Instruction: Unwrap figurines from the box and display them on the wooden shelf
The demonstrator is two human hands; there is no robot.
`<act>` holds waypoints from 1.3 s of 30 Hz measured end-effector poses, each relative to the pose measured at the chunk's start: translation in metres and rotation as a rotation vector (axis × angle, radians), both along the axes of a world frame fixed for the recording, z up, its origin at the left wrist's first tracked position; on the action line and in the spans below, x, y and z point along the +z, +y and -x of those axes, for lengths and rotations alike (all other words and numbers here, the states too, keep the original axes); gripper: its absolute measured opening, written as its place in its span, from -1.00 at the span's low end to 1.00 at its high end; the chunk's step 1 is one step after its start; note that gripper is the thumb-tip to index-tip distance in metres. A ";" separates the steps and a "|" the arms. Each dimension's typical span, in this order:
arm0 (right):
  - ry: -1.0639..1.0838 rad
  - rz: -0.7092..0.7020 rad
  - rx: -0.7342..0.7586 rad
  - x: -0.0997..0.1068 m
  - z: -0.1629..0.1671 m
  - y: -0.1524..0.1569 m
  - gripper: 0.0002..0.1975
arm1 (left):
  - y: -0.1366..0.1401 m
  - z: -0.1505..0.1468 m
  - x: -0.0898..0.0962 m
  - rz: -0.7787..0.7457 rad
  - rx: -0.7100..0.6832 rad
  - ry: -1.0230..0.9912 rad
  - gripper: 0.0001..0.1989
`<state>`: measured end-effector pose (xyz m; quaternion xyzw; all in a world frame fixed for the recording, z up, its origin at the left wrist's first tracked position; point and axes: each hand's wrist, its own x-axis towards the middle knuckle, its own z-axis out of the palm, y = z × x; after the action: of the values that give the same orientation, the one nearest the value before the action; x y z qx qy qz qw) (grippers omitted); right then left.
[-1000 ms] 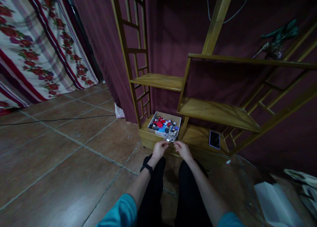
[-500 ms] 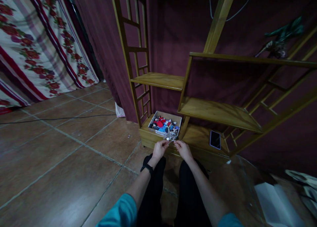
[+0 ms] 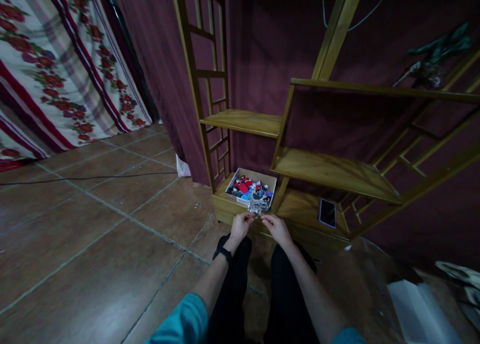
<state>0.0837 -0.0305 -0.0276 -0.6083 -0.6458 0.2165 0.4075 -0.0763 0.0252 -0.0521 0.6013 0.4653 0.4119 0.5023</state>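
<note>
Both hands pinch a small clear plastic bag (image 3: pixel 256 207) at its near edge, just in front of a cardboard box. My left hand (image 3: pixel 241 225), with a black band on its wrist, grips the bag from the left. From the right, the fingers of my right hand (image 3: pixel 276 226) are closed on it too. What the bag holds, if anything, is too small to tell. The shallow cardboard box (image 3: pixel 233 180) sits on the low shelf behind the bag and contains several small figures in red, blue and black (image 3: pixel 247 186).
A wooden shelf unit (image 3: pixel 243 120) rises ahead against a maroon curtain (image 3: pixel 258 54). A phone (image 3: pixel 327 213) lies on the low shelf to the right. A dark figurine (image 3: pixel 427 74) stands on an upper shelf. A black cable (image 3: pixel 93 177) crosses the tiled floor.
My hands have barely moved and keep their pinch on the plastic bag, which has shifted slightly left. The whole scene has shifted slightly right in view.
</note>
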 end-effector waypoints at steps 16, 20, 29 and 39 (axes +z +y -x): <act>-0.020 0.041 -0.040 0.004 -0.001 0.000 -0.76 | -0.008 0.002 0.012 -0.113 0.007 0.180 -0.81; -0.046 0.039 -0.064 0.001 -0.002 0.001 -0.77 | -0.012 0.002 0.017 -0.205 0.020 0.273 -0.83; -0.044 0.024 -0.101 0.000 -0.001 0.001 -0.76 | -0.021 0.001 0.027 -0.255 0.021 0.324 -0.82; 0.019 0.021 -0.106 -0.004 -0.002 0.003 -0.76 | -0.030 -0.001 0.038 -0.234 0.062 0.327 -0.79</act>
<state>0.0854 -0.0278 -0.0315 -0.6437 -0.6065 0.2073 0.4180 -0.0758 -0.0045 -0.0144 0.6999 0.5078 0.3751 0.3340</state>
